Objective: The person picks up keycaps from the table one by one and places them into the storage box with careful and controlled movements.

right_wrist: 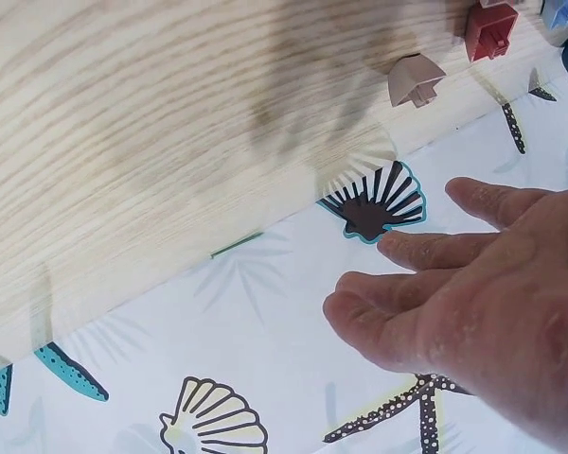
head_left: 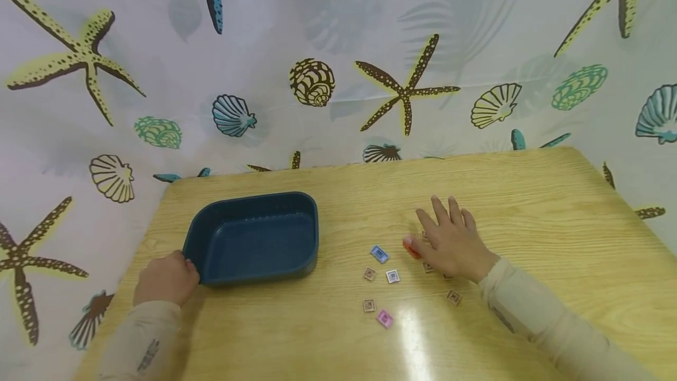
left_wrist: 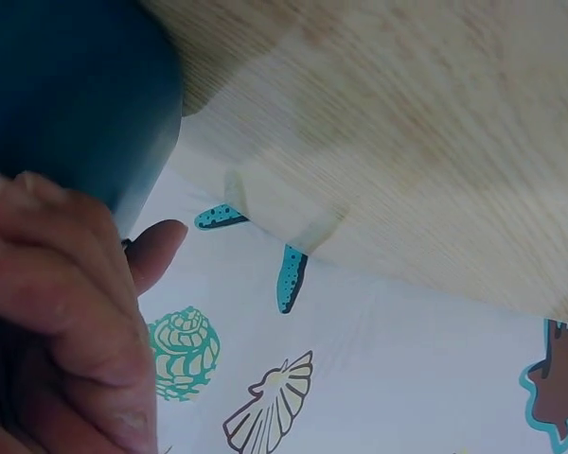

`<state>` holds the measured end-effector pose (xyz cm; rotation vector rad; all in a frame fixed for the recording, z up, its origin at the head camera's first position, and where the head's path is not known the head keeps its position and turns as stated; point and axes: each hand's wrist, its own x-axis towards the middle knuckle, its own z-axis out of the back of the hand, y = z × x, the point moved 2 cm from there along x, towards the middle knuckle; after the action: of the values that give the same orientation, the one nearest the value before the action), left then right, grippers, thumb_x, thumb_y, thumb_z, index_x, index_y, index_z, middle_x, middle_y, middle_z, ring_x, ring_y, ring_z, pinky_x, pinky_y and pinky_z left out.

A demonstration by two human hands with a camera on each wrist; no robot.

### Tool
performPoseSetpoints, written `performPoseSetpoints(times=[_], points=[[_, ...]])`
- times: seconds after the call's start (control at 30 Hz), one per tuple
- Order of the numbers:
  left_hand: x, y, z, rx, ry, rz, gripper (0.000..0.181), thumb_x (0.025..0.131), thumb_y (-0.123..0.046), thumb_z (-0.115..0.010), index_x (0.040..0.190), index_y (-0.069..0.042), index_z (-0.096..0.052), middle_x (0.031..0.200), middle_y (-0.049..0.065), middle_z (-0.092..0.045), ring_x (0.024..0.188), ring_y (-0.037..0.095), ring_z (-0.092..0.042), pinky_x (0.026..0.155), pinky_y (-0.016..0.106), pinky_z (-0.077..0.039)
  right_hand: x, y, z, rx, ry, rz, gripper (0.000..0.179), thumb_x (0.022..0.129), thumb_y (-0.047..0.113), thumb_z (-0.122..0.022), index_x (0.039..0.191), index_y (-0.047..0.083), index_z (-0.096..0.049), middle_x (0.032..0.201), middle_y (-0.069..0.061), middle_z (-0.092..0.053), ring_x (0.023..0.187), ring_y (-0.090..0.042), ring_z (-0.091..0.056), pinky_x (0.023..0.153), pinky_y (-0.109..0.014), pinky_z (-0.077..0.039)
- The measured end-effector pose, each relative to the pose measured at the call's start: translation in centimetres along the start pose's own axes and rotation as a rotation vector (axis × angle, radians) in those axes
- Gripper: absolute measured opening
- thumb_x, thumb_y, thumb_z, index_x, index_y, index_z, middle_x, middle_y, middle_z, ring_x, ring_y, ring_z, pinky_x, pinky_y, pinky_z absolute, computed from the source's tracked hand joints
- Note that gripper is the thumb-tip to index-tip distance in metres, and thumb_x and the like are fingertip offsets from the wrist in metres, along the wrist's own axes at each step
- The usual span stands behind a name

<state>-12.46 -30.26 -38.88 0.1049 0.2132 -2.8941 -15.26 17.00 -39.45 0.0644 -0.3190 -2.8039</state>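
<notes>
My left hand (head_left: 166,278) grips the near left corner of a dark blue plastic tub (head_left: 261,246); nothing lies in the tub. In the left wrist view the thumb and curled fingers (left_wrist: 66,284) are at its wall. My right hand (head_left: 455,246) is spread palm down over a group of small keycaps, fingers extended, thumb tip overlapping a red keycap (head_left: 411,248) in the head view. Some brown keycaps are partly hidden beneath this hand. In the right wrist view, a brown keycap (right_wrist: 415,78) and the red one show beyond the fingertips.
Left of the right hand lie a blue keycap (head_left: 379,254), a white keycap (head_left: 392,276), a pink keycap (head_left: 385,318) and brown ones. Another brown keycap (head_left: 453,297) sits below the hand. A sea-patterned cloth (head_left: 338,122) hangs behind the wooden table (head_left: 296,334).
</notes>
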Motion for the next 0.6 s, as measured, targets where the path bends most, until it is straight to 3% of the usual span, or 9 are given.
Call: performPoseSetpoints(times=[0.2,0.4,0.6], points=[[0.0,-0.1,0.3,0.001,0.015,0.012,0.031,0.088,-0.016,-0.04,0.085,0.006,-0.061,0.082,0.033,-0.064,0.069,0.047,-0.061,0.057,0.053,-0.048,-0.7,0.5,-0.1,0.008,-0.064,0.029,0.058,0.095,0.047,-0.047,0.135,0.004,-0.05,0.147,-0.03,-0.036,0.135,-0.058,-0.028,0.104,-0.071,-0.024],[0.0,-0.2,0.3,0.002,0.022,0.023,0.029,0.086,-0.016,-0.04,0.083,0.004,-0.061,0.079,0.031,-0.064,0.065,0.044,-0.061,0.054,0.051,-0.047,-1.5,1.2,-0.7,-0.044,-0.253,0.162,0.039,0.086,0.037,-0.067,0.107,0.004,-0.068,0.127,-0.023,-0.06,0.118,-0.047,-0.054,0.093,-0.067,-0.039],[0.0,-0.2,0.2,0.003,0.019,0.035,0.027,0.086,-0.016,-0.042,0.077,0.002,-0.06,0.074,0.026,-0.064,0.062,0.039,-0.06,0.052,0.049,-0.047,-1.3,1.2,-1.8,-0.071,-0.308,0.161,0.03,0.079,0.032,-0.075,0.09,0.005,-0.072,0.121,-0.019,-0.064,0.117,-0.045,-0.055,0.094,-0.063,-0.04]])
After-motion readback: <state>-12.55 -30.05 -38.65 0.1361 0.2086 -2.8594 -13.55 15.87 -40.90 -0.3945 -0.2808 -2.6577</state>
